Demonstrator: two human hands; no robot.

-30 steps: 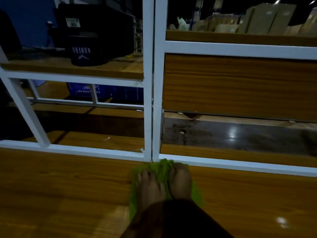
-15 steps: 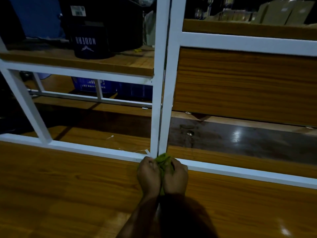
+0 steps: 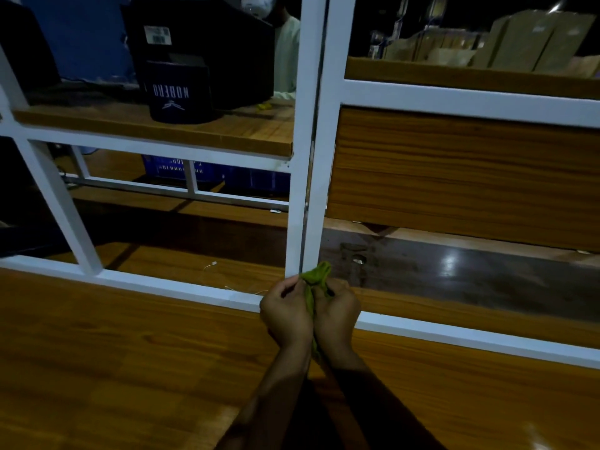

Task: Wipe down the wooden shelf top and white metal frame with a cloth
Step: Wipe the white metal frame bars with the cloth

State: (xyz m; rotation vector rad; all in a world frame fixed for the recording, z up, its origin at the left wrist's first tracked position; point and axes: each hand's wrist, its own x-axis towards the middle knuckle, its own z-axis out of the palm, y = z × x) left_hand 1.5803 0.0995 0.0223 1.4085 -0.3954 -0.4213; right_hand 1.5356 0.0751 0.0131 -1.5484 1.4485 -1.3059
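**Cloth wadded at the foot of the post**

Your left hand (image 3: 285,316) and right hand (image 3: 337,313) both have their fingers clenched round the green cloth (image 3: 316,279). You hold it bunched at the foot of the white post (image 3: 303,157), over the rail (image 3: 162,285) that edges the shelf top (image 3: 113,352).

Wadded this tight, little fabric would meet the metal, so you may smear dirt rather than lift it. The tail between your wrists could catch in the seam that splits the post. A loose thread (image 3: 212,264) just left of the post's foot could get dragged along.

A blue crate (image 3: 207,173) sits behind and left of the post, its contents hidden. A black box (image 3: 178,95) stands higher on the left, its inside unseen. The cardboard boxes (image 3: 519,43) up to the right show nothing of what they hold.
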